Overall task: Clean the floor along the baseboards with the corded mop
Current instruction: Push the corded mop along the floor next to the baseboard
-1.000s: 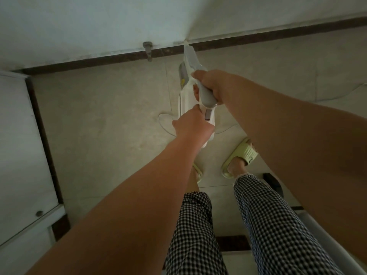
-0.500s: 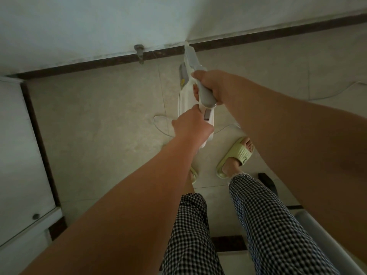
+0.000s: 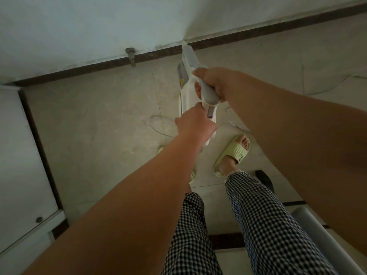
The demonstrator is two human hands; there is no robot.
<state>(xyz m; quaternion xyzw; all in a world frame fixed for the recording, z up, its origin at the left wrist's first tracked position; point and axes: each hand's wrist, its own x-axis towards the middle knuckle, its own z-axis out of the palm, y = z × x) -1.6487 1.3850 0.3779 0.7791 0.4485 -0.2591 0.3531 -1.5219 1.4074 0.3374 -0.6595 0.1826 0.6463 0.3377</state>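
Head-worn view, steeply down, floor (image 3: 95, 124) near

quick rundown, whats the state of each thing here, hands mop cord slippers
right hand: curled round the mop's grey handle
left hand: holds the mop body just below the handle
mop: held off vertical, far end toward the dark baseboard
cord: slack, looped on the floor
slippers: on the feet, the left one mostly hidden
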